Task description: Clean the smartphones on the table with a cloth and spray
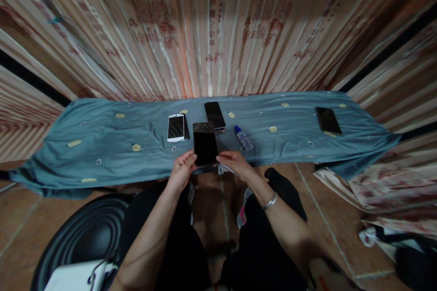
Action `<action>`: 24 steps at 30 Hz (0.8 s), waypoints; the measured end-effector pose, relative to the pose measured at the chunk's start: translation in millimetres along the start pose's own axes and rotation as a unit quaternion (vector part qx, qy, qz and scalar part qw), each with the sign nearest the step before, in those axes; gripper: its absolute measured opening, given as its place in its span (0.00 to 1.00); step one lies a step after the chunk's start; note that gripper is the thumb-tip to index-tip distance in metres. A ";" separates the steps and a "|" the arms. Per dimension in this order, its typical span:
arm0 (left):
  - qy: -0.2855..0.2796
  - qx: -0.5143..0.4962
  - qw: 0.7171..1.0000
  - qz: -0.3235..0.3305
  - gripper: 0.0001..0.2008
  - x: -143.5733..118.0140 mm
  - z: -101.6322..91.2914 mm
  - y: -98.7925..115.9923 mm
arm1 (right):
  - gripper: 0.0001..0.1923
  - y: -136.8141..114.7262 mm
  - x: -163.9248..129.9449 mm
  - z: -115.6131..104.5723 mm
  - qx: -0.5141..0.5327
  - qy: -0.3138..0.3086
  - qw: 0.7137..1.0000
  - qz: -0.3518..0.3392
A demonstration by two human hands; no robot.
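Note:
Between my two hands is a dark smartphone, its black screen facing up. My left hand pinches its lower left edge with the thumb on the side. At the lower right edge, my right hand grips it too. A crumpled light cloth hangs under the right fingers. Just beyond the held phone lie dark phones in a small stack. To the left, a white phone rests on another dark one. A clear bottle with a blue cap lies right of the held phone.
A blue-green cloth with yellow prints covers the narrow table. Another black phone lies at its right. Patterned curtains hang behind. Down left stand a round black basin and a white object. My knees are below the table's front edge.

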State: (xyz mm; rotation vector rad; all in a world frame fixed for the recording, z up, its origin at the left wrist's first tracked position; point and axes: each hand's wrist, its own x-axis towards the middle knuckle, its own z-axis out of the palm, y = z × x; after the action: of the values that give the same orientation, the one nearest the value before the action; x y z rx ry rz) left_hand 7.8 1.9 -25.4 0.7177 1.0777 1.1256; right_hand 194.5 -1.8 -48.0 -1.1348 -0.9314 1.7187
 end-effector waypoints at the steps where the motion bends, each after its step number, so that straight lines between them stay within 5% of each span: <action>1: -0.007 0.011 1.000 0.002 0.22 -0.1 0.3 -0.2 | 0.24 2.1 0.9 -0.4 -0.005 0.002 1.000 -0.004; 8: -0.020 0.113 0.992 0.046 0.23 2.5 0.8 -3.3 | 0.19 16.3 9.6 -3.0 -0.122 0.037 0.990 -0.059; 17: 0.008 0.130 0.980 0.150 0.11 3.9 8.5 -3.3 | 0.14 6.8 -3.6 2.3 -0.335 0.101 0.917 -0.193; 24: 0.049 0.021 0.997 0.059 0.11 3.1 10.3 -0.2 | 0.19 -8.3 -17.7 -1.8 -0.292 0.074 0.931 -0.204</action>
State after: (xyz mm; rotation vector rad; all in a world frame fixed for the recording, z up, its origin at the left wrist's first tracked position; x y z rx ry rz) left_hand 17.7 5.4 -23.0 0.7739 1.1578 1.2526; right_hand 202.3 -15.0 -35.7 -1.3022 -1.5182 1.0239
